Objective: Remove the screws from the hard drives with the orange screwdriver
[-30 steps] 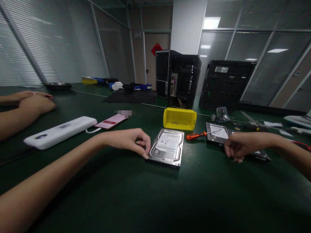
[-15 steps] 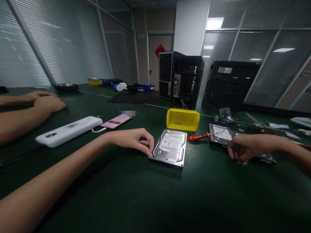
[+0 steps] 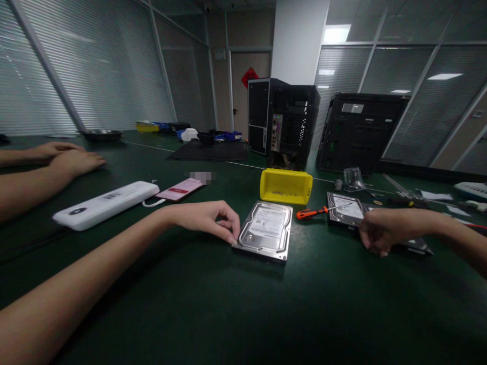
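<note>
I record a rectangular, silvery metal hard drive [image 3: 265, 229] flat on the smooth dark-green tabletop [image 3: 266, 314], my curled left hand [image 3: 207, 220] touching its left edge; my right hand [image 3: 390, 228] is bunched. Either's grip, I cannot tell.

Hard drive [image 3: 264, 230], centre of frame: rectangular, silver top, white printed label [image 3: 266, 221], dark sides. Lies flat, label up; round spot near its lower-left corner. Second hard drive [image 3: 345, 209], right of centre: silver top, white label, dark near edge; also flat, right end partly hidden.
</note>
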The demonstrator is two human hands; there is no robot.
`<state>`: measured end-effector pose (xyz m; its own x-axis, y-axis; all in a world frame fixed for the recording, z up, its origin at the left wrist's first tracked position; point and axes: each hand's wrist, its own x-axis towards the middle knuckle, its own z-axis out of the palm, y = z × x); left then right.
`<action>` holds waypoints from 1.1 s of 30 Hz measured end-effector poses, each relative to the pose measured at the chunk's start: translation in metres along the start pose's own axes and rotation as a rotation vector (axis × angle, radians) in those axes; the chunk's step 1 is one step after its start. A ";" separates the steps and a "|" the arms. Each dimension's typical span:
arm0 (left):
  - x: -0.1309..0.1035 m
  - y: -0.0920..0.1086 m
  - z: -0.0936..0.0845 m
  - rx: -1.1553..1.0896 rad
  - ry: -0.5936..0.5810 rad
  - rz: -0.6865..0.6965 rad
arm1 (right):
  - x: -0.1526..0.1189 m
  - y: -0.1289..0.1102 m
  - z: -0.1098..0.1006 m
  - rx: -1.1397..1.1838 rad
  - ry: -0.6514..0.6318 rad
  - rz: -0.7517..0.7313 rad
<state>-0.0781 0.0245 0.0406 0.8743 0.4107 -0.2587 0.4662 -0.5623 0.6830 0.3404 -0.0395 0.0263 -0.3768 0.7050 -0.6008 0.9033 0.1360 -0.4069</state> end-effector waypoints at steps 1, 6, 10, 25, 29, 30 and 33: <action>0.000 0.000 0.000 -0.002 0.003 -0.002 | -0.001 0.000 0.000 -0.006 0.008 -0.003; -0.001 0.002 0.000 -0.002 0.007 -0.006 | -0.003 0.002 -0.001 0.049 0.013 0.049; -0.002 0.004 0.000 0.001 0.010 0.001 | -0.002 0.004 0.000 0.075 -0.002 0.033; -0.002 0.013 0.006 0.169 0.051 -0.025 | -0.002 0.003 -0.003 -0.094 0.070 -0.051; -0.002 0.014 0.004 0.143 0.035 -0.007 | -0.004 0.003 -0.006 -0.082 0.095 -0.036; -0.001 0.013 0.004 0.134 0.035 -0.001 | -0.004 0.004 -0.006 -0.082 0.098 -0.026; 0.000 0.011 0.004 0.115 0.037 0.014 | 0.000 0.007 -0.006 -0.092 0.112 -0.005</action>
<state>-0.0727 0.0156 0.0454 0.8761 0.4276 -0.2227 0.4684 -0.6459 0.6028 0.3483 -0.0344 0.0276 -0.3604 0.7769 -0.5162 0.9184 0.1988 -0.3420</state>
